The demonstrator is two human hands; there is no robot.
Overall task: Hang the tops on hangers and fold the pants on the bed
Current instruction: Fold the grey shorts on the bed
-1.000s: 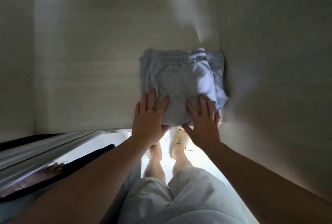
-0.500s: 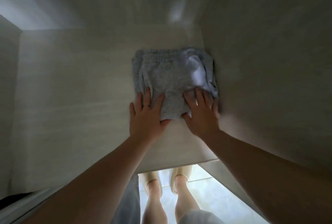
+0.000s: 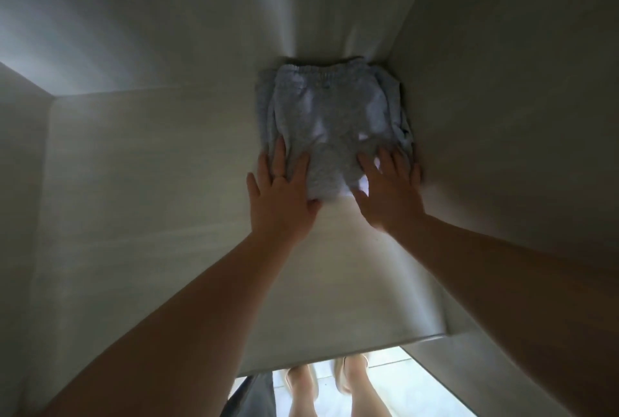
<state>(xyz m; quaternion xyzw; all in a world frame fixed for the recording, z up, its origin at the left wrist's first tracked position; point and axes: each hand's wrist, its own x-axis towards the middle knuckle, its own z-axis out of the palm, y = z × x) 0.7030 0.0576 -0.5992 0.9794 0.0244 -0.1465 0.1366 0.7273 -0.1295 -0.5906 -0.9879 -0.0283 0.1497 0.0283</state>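
The gray folded pants (image 3: 330, 118) lie on the pale shelf (image 3: 167, 215), deep in its far right corner, with the stretchy waist against the back wall (image 3: 201, 14). The left hand (image 3: 283, 194) lies flat on their near left edge, fingers straight and a little apart. The right hand (image 3: 390, 190) lies flat on the near right edge, fingers spread too.

Folded grey pants (image 3: 330, 122): near corners covered by left hand (image 3: 281, 205) and right hand (image 3: 390, 195); right edge lost in shadow at side wall (image 3: 502, 115), contact unclear. Forearms (image 3: 174, 309) cut by frame edges. Feet (image 3: 350, 378) part hidden behind shelf (image 3: 167, 215) front, legs cut at bottom edge.
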